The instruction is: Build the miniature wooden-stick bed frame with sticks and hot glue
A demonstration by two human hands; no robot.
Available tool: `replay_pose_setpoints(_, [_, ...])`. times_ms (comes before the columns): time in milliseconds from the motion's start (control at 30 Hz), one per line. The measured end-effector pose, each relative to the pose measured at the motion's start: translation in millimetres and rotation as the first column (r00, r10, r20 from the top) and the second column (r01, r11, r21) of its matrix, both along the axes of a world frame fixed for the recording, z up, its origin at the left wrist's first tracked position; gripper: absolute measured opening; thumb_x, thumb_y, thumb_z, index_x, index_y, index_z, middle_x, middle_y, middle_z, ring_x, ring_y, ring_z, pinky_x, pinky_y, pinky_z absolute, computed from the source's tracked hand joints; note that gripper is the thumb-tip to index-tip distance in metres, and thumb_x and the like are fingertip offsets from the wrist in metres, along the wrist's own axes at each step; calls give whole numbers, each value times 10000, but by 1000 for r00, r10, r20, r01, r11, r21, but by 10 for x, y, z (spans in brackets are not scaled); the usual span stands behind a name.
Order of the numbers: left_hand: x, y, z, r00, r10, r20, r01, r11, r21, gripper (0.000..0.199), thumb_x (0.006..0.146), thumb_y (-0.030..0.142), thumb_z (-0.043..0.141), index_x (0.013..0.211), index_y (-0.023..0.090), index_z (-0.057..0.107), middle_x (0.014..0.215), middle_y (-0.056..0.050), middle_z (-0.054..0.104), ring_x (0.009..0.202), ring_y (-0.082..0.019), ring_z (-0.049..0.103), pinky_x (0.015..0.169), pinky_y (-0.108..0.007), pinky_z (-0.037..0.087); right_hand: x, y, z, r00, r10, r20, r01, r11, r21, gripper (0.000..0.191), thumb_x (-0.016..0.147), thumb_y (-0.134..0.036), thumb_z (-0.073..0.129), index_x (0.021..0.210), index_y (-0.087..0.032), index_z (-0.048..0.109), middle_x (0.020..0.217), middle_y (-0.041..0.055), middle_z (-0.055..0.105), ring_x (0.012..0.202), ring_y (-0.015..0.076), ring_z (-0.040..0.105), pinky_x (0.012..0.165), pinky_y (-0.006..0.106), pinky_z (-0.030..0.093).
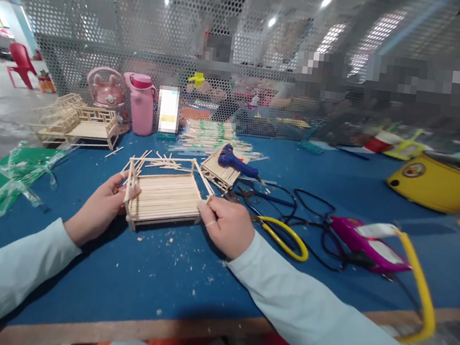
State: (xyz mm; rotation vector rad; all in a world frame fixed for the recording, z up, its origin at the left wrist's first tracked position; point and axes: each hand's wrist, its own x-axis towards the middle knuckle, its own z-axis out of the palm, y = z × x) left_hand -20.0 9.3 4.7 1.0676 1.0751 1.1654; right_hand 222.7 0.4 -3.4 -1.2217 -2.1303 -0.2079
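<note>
Between my two hands stands a small wooden stick bench frame [165, 195], with a slatted seat, corner posts and thin rails along the back and sides. My left hand [104, 202] grips its left end, fingers around the post and thumb on the inner side. At the right end, my right hand [228, 222] pinches the front corner post between thumb and fingers. Loose sticks [165, 160] lie just behind the frame. A blue glue gun [237, 162] rests on another stick piece [219, 174] at the back right.
Finished-looking stick furniture [92, 123] stands at the back left beside a pink bottle [141, 104] and a phone [168, 110]. Stick bundles [209, 134] lie behind. Yellow-handled scissors [284, 238], black cables, a magenta tool [366, 246] and a yellow bag [440, 182] occupy the right.
</note>
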Motion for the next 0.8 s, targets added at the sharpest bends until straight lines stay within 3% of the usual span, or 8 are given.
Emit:
replay_pose_setpoints(133, [12,-8,8,1000,-12,-15,12,1000,11,632,698,389,724,1246,177,492,925,-49,698,670,-143,638,550,-211,495,17,6,1,999,15,-31,-16,999,-34,373,898,-295,413,538,-205,456,520,1,525,513,110,479,550,228,332])
replay_pose_setpoints(333, [25,-25,4,998,53,-26,-53,998,33,777,713,366,703,1379,207,334,863,-29,679,599,-134,619,552,-243,505,96,-11,76,982,33,-188,-52,994,-96,458,845,-526,478,531,-194,505,474,-26,469,458,93,435,504,221,327])
replay_pose_setpoints(467, [45,-66,1,996,85,-19,-85,996,9,805,687,364,710,1378,229,321,697,44,607,511,-100,549,529,-229,478,102,13,90,971,5,-241,-47,984,-170,371,750,-545,588,822,-185,636,535,-41,491,471,101,447,515,223,371])
replay_pose_setpoints(533, [66,-96,18,997,71,-7,-71,997,-18,777,673,363,711,1347,216,353,630,68,556,487,-91,514,514,-223,470,92,55,63,962,-4,-275,-73,961,-268,364,746,-482,602,950,-182,626,581,-34,528,482,106,466,510,227,391])
replay_pose_setpoints(633, [84,-128,74,999,27,-38,-29,998,-55,677,667,382,700,1250,156,441,592,63,530,487,-87,501,509,-222,476,84,132,8,919,-38,-392,-126,915,-384,267,770,-372,562,957,-185,600,629,-13,575,519,119,515,533,244,434])
replay_pose_setpoints(800, [9,-111,149,966,51,-254,-60,998,-29,404,695,413,628,972,120,593,609,8,577,442,-87,502,422,-195,408,82,247,-32,806,-135,-576,-237,818,-523,292,733,-387,587,952,-196,552,661,5,618,555,148,597,521,269,475])
